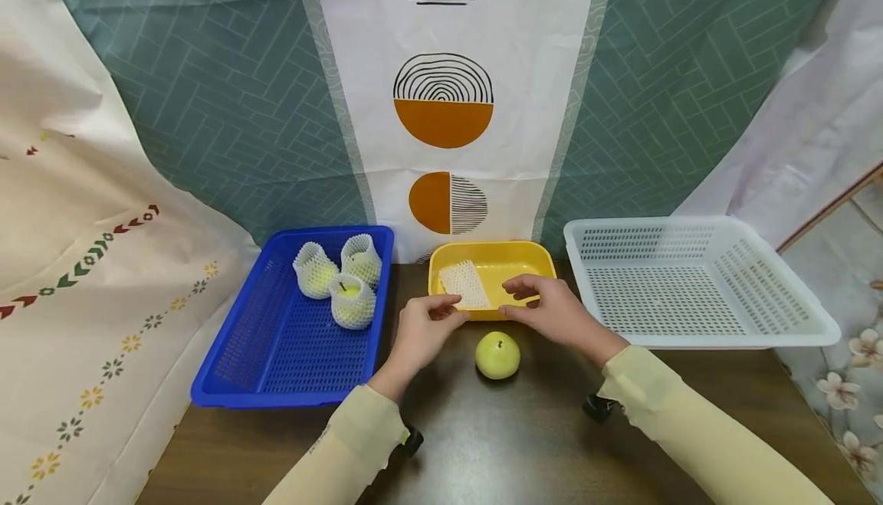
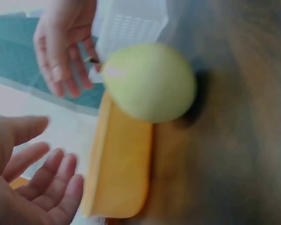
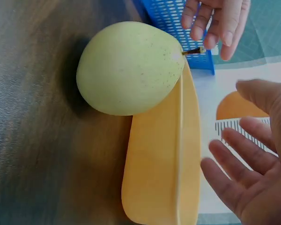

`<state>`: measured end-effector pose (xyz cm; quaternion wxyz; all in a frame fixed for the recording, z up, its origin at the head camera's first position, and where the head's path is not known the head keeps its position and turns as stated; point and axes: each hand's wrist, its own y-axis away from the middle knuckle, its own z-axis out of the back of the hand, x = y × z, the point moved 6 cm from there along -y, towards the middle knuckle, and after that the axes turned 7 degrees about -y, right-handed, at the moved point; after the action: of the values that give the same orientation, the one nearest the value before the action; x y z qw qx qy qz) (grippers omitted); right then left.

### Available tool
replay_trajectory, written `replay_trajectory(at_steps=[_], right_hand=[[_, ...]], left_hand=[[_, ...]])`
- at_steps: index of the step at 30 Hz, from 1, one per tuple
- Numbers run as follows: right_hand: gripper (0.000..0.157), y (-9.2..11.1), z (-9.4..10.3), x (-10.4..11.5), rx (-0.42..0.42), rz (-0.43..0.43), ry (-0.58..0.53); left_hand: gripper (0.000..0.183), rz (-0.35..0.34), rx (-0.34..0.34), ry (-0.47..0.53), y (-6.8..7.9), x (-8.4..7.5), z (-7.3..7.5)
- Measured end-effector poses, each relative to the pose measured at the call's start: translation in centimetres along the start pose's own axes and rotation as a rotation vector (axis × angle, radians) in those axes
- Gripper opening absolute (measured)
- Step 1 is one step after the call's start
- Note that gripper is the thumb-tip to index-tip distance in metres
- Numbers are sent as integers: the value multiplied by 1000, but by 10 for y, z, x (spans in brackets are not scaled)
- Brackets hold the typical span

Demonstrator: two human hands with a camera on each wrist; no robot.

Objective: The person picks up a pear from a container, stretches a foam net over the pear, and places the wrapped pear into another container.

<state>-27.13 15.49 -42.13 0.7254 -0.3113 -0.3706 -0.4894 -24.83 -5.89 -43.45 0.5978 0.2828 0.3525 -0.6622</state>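
Note:
A bare green pear point(image 1: 497, 355) stands upright on the dark table, its stem pointing up. Just behind it is a yellow tray point(image 1: 513, 260) holding flattened white foam net sleeves point(image 1: 465, 283). My left hand point(image 1: 425, 329) hovers at the tray's front left, fingers loosely bent and nothing between them. Opposite it, my right hand point(image 1: 545, 306) hangs over the tray's front right, also holding nothing. Both wrist views show the pear, point(image 2: 150, 82) in the left one, apart from the fingers of either hand.
At the left, a blue basket point(image 1: 290, 398) holds several pears in white foam nets point(image 1: 352, 302). To the right stands a white basket point(image 1: 704, 336) with slotted walls. Patterned cloth point(image 1: 228, 91) hangs behind the table point(image 1: 510, 444).

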Motion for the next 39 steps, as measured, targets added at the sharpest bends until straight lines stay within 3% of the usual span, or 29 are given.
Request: replay_trajectory(at_steps=[8,13,19,26,39], right_hand=[[42,-19,-3,-6,-77,-38,101],[41,-29,-5,-10,-93,-38,152],[42,-40,-9,-12,-84,-41,176],[45,-51,-22,-6,-17,-25,213],[48,-71,-39,-9,45,-37,266]], left_hand=[[24,181,-250,194,7,26,-9],[24,241,-336,224,9,36,-11],[20,282,-362,222,9,46,-16],[16,303,-358,217,5,53,-20],[16,298,-351,225,-2,57,-20]])
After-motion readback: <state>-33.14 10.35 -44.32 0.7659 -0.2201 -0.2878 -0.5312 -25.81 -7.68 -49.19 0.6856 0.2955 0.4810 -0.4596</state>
